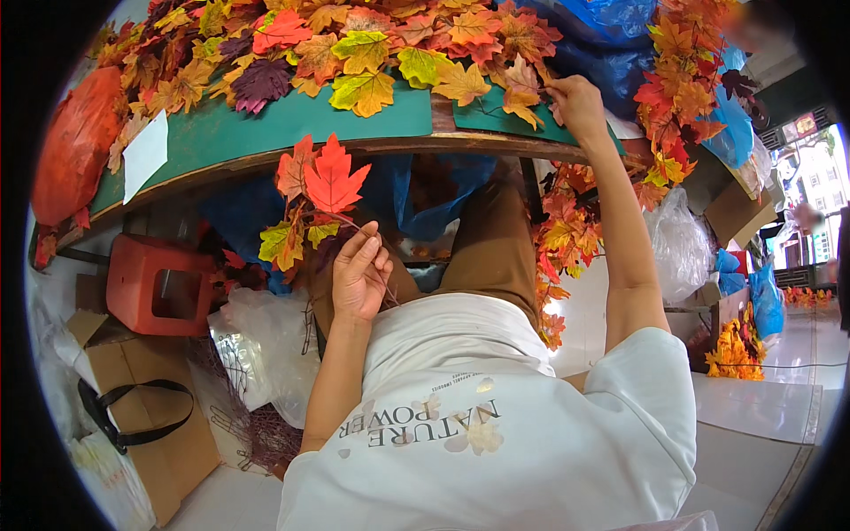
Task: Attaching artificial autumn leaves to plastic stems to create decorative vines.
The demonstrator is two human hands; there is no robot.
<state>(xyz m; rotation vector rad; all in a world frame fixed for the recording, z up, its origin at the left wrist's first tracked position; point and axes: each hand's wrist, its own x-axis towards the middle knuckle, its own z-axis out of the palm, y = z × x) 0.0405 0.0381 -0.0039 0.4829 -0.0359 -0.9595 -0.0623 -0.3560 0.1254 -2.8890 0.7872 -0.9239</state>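
Observation:
My left hand (361, 274) is closed in a pinch on the thin stem of an artificial maple leaf spray, held above my lap. Its leaves (336, 180) are red, orange and yellow-green. At the table's far right, my right hand (577, 108) reaches out with its fingers closed on the edge of a pale orange artificial maple leaf (522, 80). My fingers partly hide the grip. Beside it spreads a large heap of loose artificial maple leaves (363, 51) in yellow, orange, red and dark purple, lying over the green table mat (292, 124).
A red-orange bag (75, 146) and a white paper (145, 157) lie at the table's left. Leaf garlands (668, 97) hang at the right, by blue plastic bags (602, 53). A red stool (150, 283) and a cardboard box (155, 416) stand at lower left.

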